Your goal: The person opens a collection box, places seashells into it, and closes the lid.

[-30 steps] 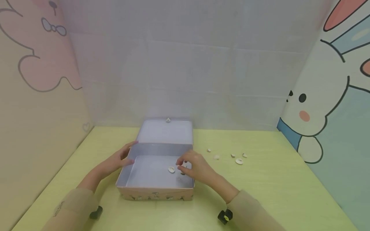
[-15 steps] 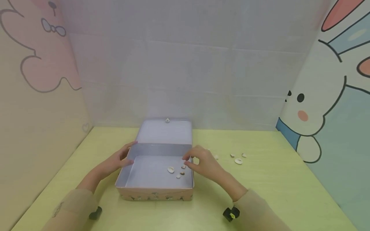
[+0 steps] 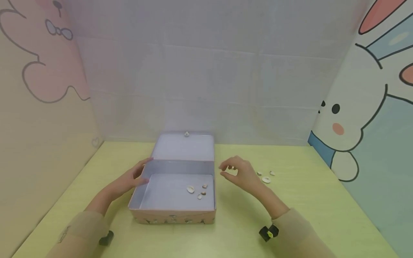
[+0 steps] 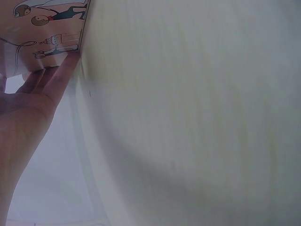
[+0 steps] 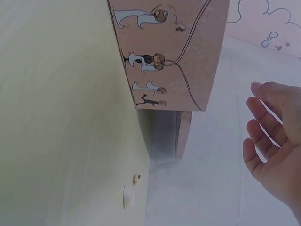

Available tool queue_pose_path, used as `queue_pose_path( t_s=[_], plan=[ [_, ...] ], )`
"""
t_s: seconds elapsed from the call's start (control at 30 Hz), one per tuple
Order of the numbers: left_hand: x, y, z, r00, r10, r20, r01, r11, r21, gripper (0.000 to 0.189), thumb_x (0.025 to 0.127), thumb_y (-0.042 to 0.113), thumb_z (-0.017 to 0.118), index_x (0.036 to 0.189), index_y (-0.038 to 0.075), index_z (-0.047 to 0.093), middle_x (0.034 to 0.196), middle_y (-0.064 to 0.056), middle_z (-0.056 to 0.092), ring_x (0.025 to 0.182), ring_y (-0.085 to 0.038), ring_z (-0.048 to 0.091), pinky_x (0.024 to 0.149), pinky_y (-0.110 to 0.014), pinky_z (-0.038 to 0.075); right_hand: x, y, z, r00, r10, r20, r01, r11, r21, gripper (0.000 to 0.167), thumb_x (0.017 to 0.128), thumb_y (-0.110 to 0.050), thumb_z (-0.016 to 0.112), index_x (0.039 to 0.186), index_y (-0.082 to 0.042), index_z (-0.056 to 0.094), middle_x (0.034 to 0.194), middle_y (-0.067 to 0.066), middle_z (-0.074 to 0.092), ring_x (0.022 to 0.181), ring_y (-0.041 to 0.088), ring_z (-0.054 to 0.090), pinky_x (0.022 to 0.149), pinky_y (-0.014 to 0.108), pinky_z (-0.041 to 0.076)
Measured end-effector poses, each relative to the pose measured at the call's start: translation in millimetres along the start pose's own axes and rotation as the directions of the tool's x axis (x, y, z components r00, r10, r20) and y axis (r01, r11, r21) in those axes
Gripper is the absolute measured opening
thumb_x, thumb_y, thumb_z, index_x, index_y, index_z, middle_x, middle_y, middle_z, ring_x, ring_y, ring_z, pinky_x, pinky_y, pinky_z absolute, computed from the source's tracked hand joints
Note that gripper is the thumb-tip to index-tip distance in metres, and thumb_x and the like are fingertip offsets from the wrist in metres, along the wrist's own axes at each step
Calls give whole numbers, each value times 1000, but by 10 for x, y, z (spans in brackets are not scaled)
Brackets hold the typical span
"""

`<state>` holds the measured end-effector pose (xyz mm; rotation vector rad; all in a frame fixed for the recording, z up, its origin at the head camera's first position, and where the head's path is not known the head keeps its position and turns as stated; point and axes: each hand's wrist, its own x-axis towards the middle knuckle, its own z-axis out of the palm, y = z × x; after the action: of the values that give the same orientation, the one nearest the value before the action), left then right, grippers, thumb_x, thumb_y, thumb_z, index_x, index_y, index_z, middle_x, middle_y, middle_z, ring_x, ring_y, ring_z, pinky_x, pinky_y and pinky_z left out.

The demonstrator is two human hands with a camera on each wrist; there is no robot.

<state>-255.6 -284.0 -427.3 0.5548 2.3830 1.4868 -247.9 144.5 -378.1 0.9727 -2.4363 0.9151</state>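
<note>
A pink tin box (image 3: 172,217) with printed figures stands with its lid (image 3: 183,147) tipped back. My left hand (image 3: 129,180) holds the box's left wall, thumb over the rim and the other fingers along the outside. Inside lie several seashells: a larger white one (image 3: 190,189) and smaller ones, such as a brownish shell (image 3: 204,186). Just right of the box hovers my right hand (image 3: 243,175), fingers loosely bent, thumb apart from the index finger, nothing between them. Beyond it, more shells lie on the table, among them a white oval shell (image 3: 266,179); the hand partly hides others.
The yellow-green table (image 3: 306,200) runs back to a pale curtain wall (image 3: 206,71). A side panel with a rabbit drawing (image 3: 346,114) stands at the right, and a cream panel (image 3: 42,143) at the left. Black wrist cameras (image 3: 269,233) sit below the sleeves.
My right hand has moved out of the box, over its right wall and to the right. The shells inside have come into full view. The left hand stays on the box.
</note>
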Motion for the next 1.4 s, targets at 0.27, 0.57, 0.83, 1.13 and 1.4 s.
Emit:
queue_pose_path(
  t_s=[0.27, 0.57, 0.83, 1.13, 1.4],
  plan=[
    [12, -32, 4, 1000, -1, 2, 1, 1000, -7, 70, 95, 16, 55, 151, 30, 16, 157, -15, 9, 142, -45, 7, 107, -65, 16, -38, 221, -35, 998, 63, 8, -63, 998, -22, 19, 80, -9, 74, 98, -11, 69, 85, -2, 69, 79, 23, 62, 66, 28, 49],
    [13, -32, 11, 1000, -4, -2, 4, 1000, -3, 70, 94, 17, 55, 151, 29, 15, 157, -16, 9, 142, -45, 8, 107, -65, 16, -143, 465, -6, 993, 113, 14, -113, 993, -19, 22, 79, -5, 74, 101, -7, 69, 83, 1, 68, 77, 21, 61, 66, 38, 51],
    [5, -34, 6, 1000, -5, -2, 5, 1000, 3, 71, 94, 18, 55, 151, 29, 15, 157, -17, 9, 141, -45, 8, 106, -66, 16, -231, 667, 1, 986, 163, 28, -161, 986, -47, 21, 78, -3, 74, 98, -5, 69, 78, 0, 67, 71, 16, 56, 72, 41, 48],
    [-4, -42, -2, 1000, 9, 0, -9, 1000, -7, 71, 94, 16, 56, 151, 30, 16, 157, -16, 11, 141, -44, 10, 106, -65, 18, -287, 865, 2, 954, 267, 138, -257, 963, -86, 17, 80, -5, 72, 98, -4, 69, 77, -1, 66, 71, 15, 55, 64, 28, 45],
    [-17, 2, 2, 1000, -2, -5, 2, 1000, -2, 71, 94, 17, 56, 151, 29, 16, 157, -16, 11, 141, -45, 10, 106, -65, 19, -320, 979, 5, 916, 334, 224, -322, 943, -86, 17, 82, -6, 69, 99, -4, 69, 78, 0, 65, 67, 11, 49, 59, 25, 41]
  ],
)
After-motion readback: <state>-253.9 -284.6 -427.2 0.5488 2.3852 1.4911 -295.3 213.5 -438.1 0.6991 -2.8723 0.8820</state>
